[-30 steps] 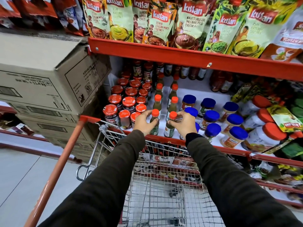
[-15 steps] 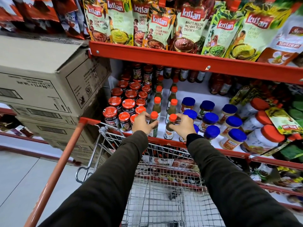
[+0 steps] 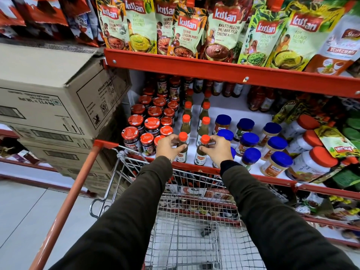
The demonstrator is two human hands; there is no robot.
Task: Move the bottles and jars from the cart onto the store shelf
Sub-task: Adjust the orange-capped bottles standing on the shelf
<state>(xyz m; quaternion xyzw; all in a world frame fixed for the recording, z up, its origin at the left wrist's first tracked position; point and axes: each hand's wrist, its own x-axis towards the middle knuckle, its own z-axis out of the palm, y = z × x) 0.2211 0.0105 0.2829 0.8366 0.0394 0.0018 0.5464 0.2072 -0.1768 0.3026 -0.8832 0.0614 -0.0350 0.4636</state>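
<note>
Over the cart [image 3: 183,221], I stretch both arms forward: my left hand [image 3: 167,146] grips one orange-capped sauce bottle [image 3: 182,148], my right hand [image 3: 219,151] another bottle [image 3: 201,151], both upright at the shelf [image 3: 194,168] front edge.

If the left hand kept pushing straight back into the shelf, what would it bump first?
Probably the next orange-capped green sauce bottle standing right behind the one the left hand grips. The red-lidded jars sit close beside it, so depth is hard to judge.

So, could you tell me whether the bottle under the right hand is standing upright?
Upright: the orange-capped bottle stands on the shelf edge, cap up, right hand around it.
</note>
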